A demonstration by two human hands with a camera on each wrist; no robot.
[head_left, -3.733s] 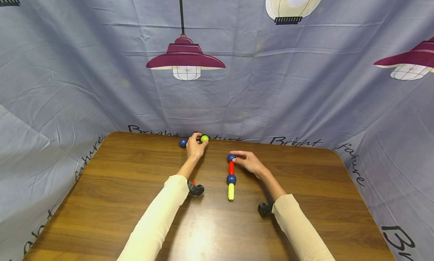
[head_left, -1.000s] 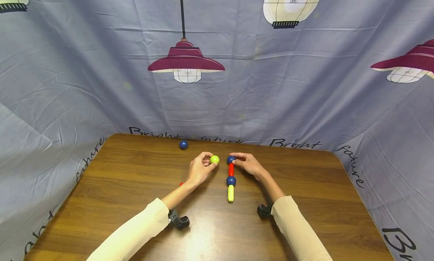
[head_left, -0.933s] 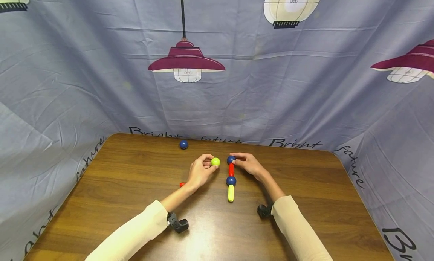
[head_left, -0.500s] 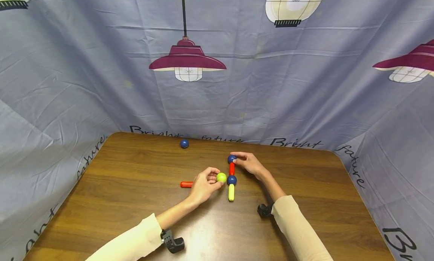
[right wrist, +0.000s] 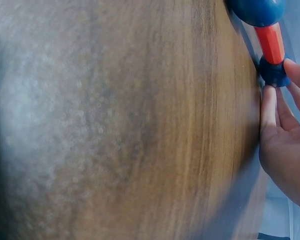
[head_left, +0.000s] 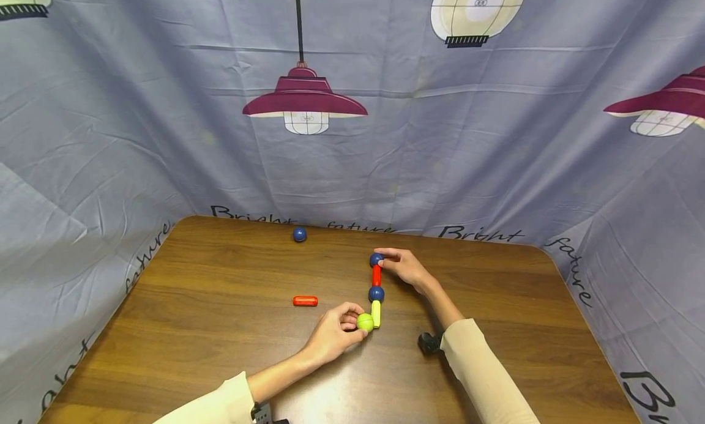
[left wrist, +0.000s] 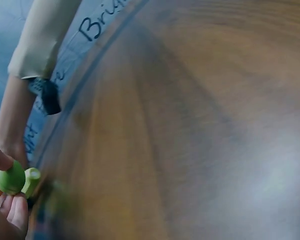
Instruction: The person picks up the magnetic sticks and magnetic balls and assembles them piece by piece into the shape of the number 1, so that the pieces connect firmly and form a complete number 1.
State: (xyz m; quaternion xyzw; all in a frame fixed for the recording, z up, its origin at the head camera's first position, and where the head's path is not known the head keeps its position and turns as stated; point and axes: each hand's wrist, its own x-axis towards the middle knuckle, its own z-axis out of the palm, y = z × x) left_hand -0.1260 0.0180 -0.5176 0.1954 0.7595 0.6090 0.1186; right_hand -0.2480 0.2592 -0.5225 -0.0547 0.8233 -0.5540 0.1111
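Green ball (head_left: 365, 322) — your left hand (head_left: 333, 332) is pinching it beside the yellow rod (head_left: 376, 314), right hand (head_left: 406, 267) is gripping a blue ball (head_left: 375, 258). Left wrist view's cropping your hand — only head's showing the loose red rod (head_left: 305, 301).

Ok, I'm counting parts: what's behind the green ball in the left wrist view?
The yellow stick partly shows past the green ball; whatever lies directly behind the ball and left hand is covered.
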